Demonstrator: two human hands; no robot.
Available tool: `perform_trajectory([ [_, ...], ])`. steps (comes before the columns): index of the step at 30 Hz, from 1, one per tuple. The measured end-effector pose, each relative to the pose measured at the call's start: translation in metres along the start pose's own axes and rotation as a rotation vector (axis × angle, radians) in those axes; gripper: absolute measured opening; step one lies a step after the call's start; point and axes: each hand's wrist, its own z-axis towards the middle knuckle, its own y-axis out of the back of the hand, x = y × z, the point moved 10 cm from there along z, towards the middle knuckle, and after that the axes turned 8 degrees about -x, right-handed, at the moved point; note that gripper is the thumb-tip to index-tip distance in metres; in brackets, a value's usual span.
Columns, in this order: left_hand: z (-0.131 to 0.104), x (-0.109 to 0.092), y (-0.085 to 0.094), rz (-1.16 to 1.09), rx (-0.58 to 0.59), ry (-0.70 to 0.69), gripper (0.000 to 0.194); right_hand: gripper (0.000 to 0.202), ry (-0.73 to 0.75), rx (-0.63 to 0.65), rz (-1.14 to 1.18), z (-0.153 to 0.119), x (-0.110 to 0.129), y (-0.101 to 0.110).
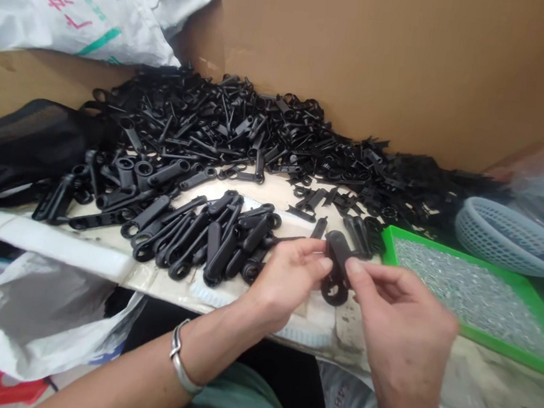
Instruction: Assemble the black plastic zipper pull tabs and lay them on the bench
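Observation:
Between my two hands, just above the near edge of the table, is a black plastic arm-shaped part [339, 257] with a round ring at its lower end. My left hand [290, 278] pinches it from the left between thumb and fingers. From the right, the thumb and fingertips of my right hand [399, 317] close on its other side. Left of my hands lies a bundle of similar black parts [222, 234], heaped with their rings towards me. A few more black pieces [364, 234] lie just behind my right hand.
A large pile of black parts [222, 120] rises against the cardboard wall [416, 63]. On the right a green tray [466, 334] holds many small metal pieces, with a grey-blue plastic basket [508, 237] behind it. A white sack [57, 317] hangs open below the table's left edge.

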Motion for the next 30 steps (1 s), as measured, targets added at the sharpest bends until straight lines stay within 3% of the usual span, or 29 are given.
perform_trajectory([
  [9,0.0,-0.003,0.008,-0.011,-0.026,-0.067,0.025,0.03,0.297,0.137,-0.417,-0.004,0.02,-0.017],
  [13,0.0,-0.002,0.008,-0.05,0.022,-0.002,0.026,0.025,0.153,0.223,-0.241,0.004,0.017,-0.022],
  [16,0.0,-0.001,0.008,-0.057,0.059,0.057,0.03,0.021,0.054,0.179,-0.061,0.011,0.016,-0.014],
  [21,0.0,0.004,0.005,-0.056,0.104,0.107,0.044,0.02,0.019,0.067,-0.01,0.012,0.012,0.003],
  [30,0.002,0.006,0.002,-0.014,0.061,0.089,0.045,0.018,0.021,0.051,-0.022,0.005,0.013,0.011],
])
